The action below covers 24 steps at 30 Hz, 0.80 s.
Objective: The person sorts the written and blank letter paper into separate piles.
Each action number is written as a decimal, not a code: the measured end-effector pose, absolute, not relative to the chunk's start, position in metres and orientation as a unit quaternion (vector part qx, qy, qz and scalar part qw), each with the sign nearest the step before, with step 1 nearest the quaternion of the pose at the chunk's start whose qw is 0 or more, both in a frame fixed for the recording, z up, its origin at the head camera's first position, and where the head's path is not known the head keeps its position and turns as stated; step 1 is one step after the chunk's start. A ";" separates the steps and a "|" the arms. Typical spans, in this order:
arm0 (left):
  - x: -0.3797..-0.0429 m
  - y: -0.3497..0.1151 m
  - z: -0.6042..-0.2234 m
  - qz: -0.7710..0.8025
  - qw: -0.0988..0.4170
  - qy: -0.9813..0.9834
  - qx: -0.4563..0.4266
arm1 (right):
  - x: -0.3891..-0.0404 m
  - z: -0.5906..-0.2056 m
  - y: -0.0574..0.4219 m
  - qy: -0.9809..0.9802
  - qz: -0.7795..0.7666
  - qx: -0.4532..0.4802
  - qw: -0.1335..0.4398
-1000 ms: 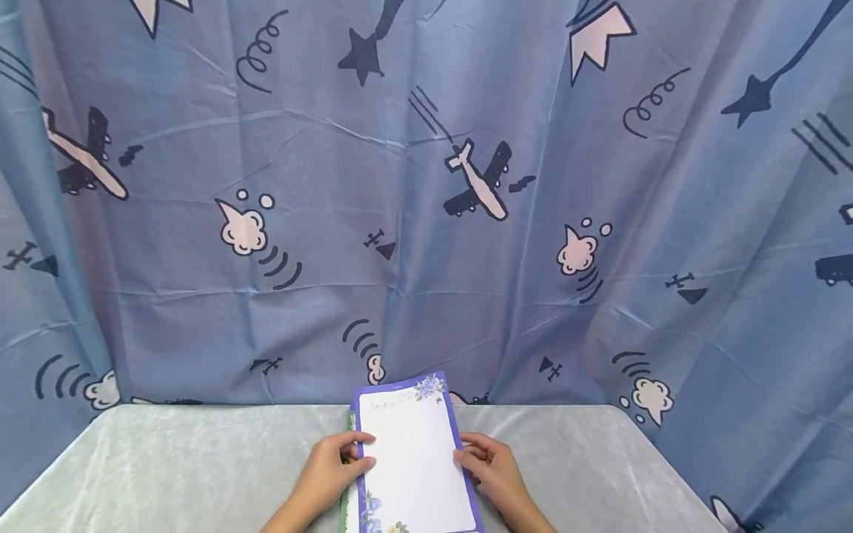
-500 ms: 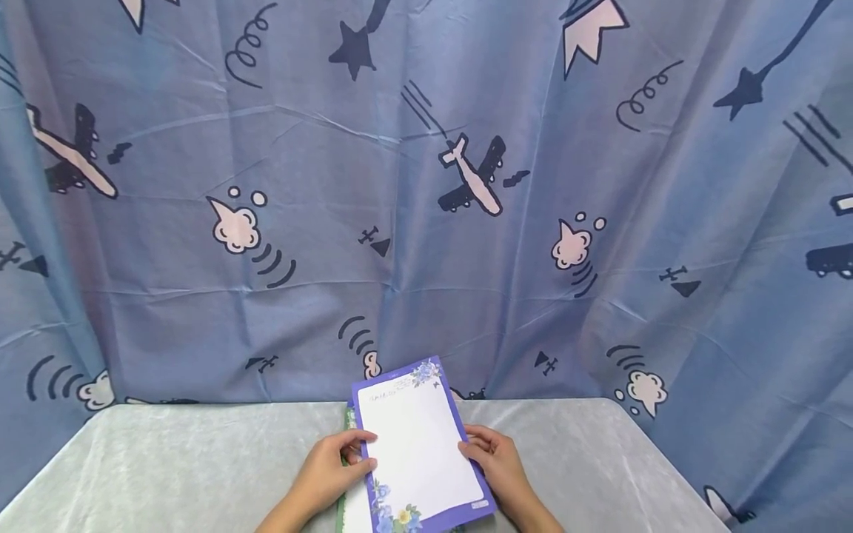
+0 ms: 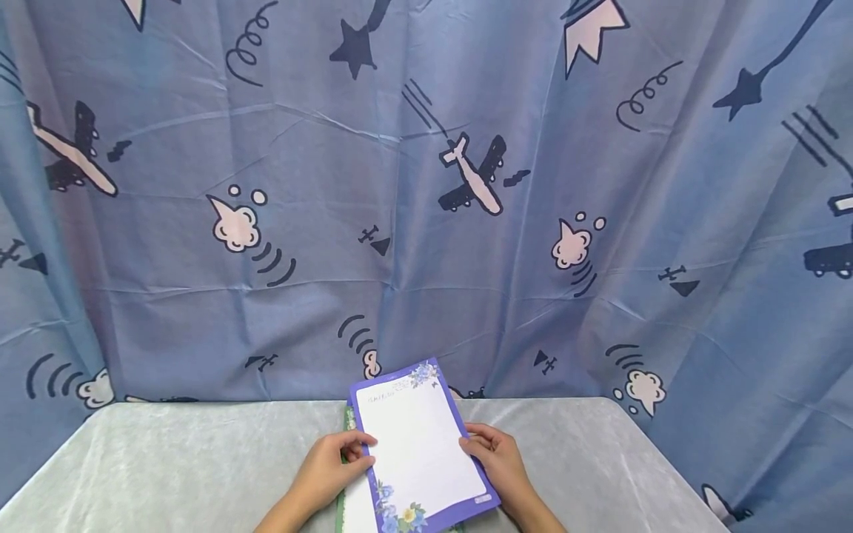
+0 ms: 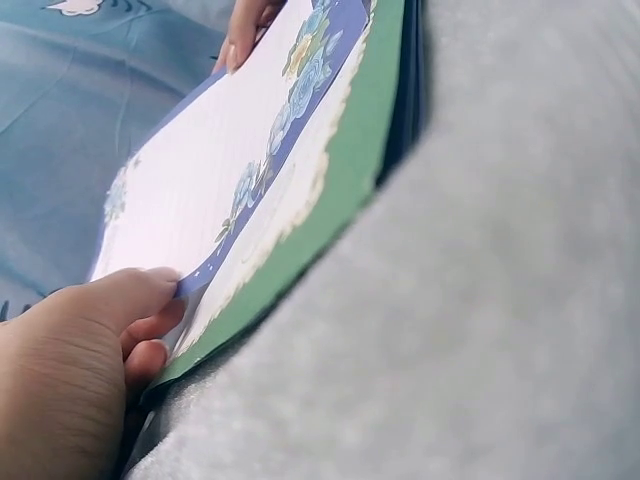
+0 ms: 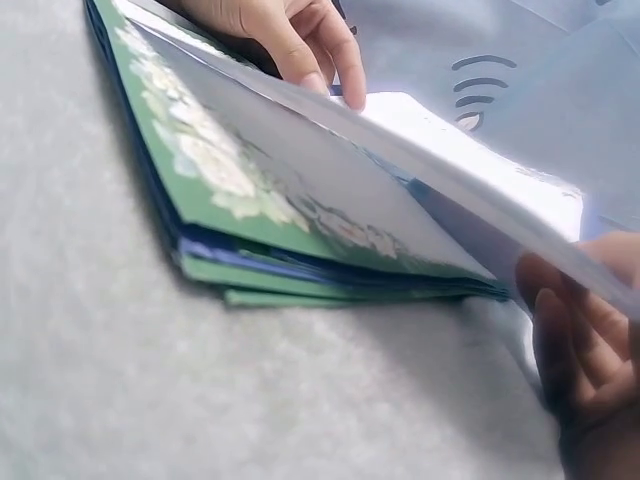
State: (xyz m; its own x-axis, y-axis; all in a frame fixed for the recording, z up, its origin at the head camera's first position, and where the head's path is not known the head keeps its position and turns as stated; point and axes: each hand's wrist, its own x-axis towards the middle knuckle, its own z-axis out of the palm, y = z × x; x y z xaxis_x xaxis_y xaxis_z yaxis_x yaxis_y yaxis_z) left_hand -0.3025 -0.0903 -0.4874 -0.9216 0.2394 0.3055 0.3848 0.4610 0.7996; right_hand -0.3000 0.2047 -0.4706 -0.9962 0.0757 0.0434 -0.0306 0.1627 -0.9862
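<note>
A sheet of purple-bordered writing paper [image 3: 420, 444], printed with blue flowers at two corners, is held tilted over a stack. My left hand [image 3: 333, 466] pinches its left edge between thumb and fingers. At the opposite edge, my right hand [image 3: 500, 466] grips the sheet with the thumb on top and fingers underneath. Below lies a green-bordered sheet with white flowers [image 5: 190, 150], topping a loose stack of green and purple-blue sheets [image 5: 270, 265]. The right wrist view shows a gap between the raised sheet and this stack, widest toward my right hand.
The stack lies on a table with a pale grey, velvety cover [image 3: 200, 466]. Behind the table's far edge hangs a blue curtain [image 3: 300, 185] printed with planes, stars and clouds.
The purple-bordered sheet has turned, its lower end swinging right and up, uncovering more of the green-bordered sheet. My right hand has shifted slightly with it. Little has moved in the last half second.
</note>
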 end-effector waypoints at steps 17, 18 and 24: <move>-0.299 -0.088 -0.488 -0.463 0.070 -0.866 -0.174 | -0.298 -0.471 0.205 -0.759 0.649 -0.008 0.040; -0.299 -0.088 -0.488 -0.464 0.068 -0.866 -0.173 | -0.298 -0.471 0.206 -0.761 0.648 -0.009 0.039; -0.299 -0.084 -0.481 -0.458 0.066 -0.871 -0.165 | -0.300 -0.470 0.209 -0.756 0.653 -0.022 0.041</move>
